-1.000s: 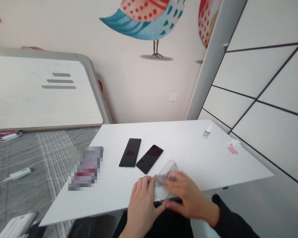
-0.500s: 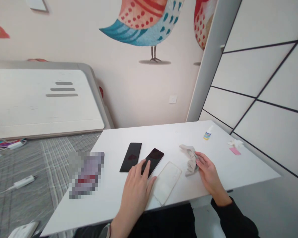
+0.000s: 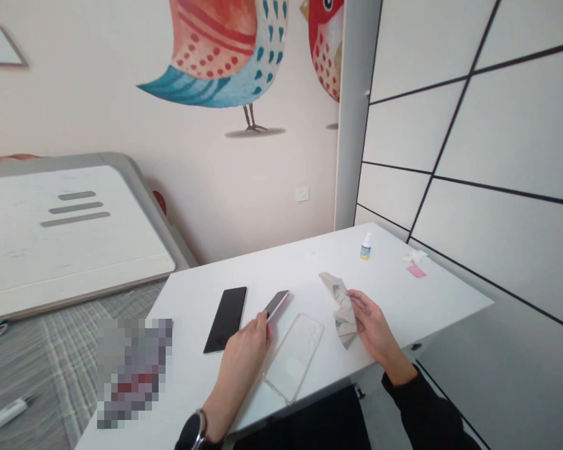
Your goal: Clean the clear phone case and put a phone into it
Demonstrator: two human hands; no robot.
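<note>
My left hand (image 3: 249, 345) is closed around the lower end of a smartphone (image 3: 277, 304), which is tipped up on its side so its edge shows. Just left of it a second, larger black phone (image 3: 226, 320) lies flat on the white table (image 3: 187, 387). A clear phone case (image 3: 294, 358) rests to the right of my left wrist, near the table's front edge. Pinched in the fingers of my right hand (image 3: 374, 328) is a crumpled grey cloth (image 3: 341, 306), raised slightly or touching the tabletop; I cannot tell which.
A small spray bottle (image 3: 366, 247) stands at the back right. Beside it are a white crumpled tissue (image 3: 416, 257) and a pink piece (image 3: 416, 271). A pixelated purple item (image 3: 138, 369) lies at the table's left. A panelled cabinet (image 3: 497, 237) borders the right side.
My left hand has gone from resting on the flat phone to gripping and tilting it up. My right hand still holds the cloth. The whole view has swung to the right.
</note>
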